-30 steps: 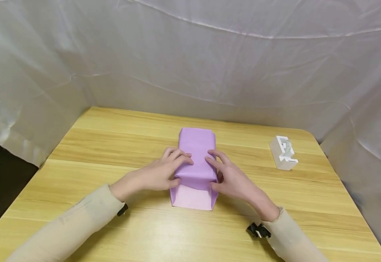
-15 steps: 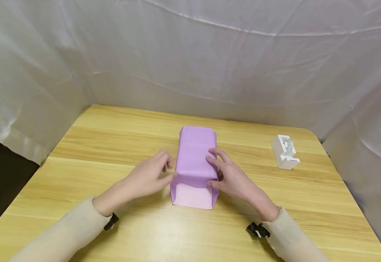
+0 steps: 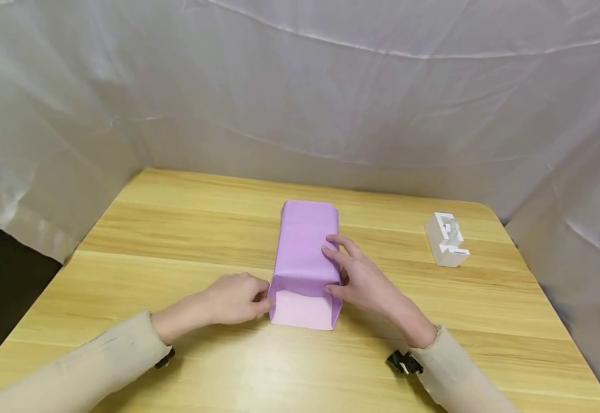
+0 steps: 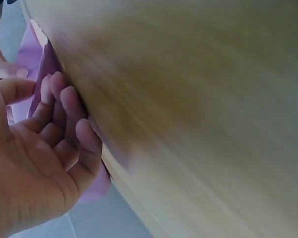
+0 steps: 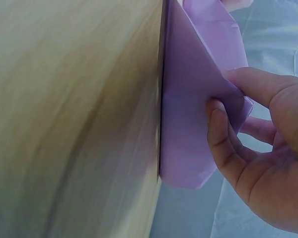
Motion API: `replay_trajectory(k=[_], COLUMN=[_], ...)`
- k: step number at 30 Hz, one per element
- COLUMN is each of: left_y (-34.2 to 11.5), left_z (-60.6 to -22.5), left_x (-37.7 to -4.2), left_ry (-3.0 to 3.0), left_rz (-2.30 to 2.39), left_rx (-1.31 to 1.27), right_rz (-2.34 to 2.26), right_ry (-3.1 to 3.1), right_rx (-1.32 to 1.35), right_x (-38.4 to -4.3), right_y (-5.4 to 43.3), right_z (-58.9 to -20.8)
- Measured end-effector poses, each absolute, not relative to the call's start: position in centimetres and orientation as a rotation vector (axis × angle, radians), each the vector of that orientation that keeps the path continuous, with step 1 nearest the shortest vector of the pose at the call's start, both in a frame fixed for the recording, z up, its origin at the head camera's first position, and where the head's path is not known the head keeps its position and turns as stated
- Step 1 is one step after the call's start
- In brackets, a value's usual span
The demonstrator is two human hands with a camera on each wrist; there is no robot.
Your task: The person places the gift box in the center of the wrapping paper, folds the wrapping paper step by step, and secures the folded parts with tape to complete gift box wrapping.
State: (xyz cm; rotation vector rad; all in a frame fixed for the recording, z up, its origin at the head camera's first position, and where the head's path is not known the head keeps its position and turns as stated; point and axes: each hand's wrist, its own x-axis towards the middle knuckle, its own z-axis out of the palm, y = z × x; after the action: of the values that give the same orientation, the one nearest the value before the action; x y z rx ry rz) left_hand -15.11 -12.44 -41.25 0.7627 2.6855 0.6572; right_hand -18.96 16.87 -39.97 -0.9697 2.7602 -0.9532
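Observation:
A box-shaped parcel in purple paper (image 3: 305, 238) lies lengthwise on the table, its near end unfolded. There a paler bottom flap (image 3: 302, 311) extends toward me between two upright side folds. My left hand (image 3: 235, 299) pinches the left side fold between thumb and curled fingers; the left wrist view shows the purple paper (image 4: 32, 55) at those fingertips. On the other side my right hand (image 3: 369, 282) holds the parcel, fingertips on the top and thumb at the near edge. The right wrist view shows its fingers bent around the paper's edge (image 5: 188, 139).
A white tape dispenser (image 3: 445, 241) stands at the right rear of the wooden table (image 3: 176, 229). Pale, shiny curtains (image 3: 300, 97) hang behind the table and along both sides. Each wrist carries a small black device (image 3: 405, 362).
My left hand has lifted off the parcel's top, swung out left and come down at the near left side fold. The right hand keeps its hold, and the parcel stays put.

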Motion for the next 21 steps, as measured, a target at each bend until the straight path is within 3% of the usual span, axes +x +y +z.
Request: replay_trajectory(k=[21], left_y=[-10.7], left_z=[-41.3], left_x=[-14.5], left_ry=[2.682], left_rz=[0.679], left_rx=[0.512], right_rz=[-0.917], right_ry=[2.781], right_rx=[-0.973], right_x=[-18.9], right_y=[16.9], right_z=[-40.0])
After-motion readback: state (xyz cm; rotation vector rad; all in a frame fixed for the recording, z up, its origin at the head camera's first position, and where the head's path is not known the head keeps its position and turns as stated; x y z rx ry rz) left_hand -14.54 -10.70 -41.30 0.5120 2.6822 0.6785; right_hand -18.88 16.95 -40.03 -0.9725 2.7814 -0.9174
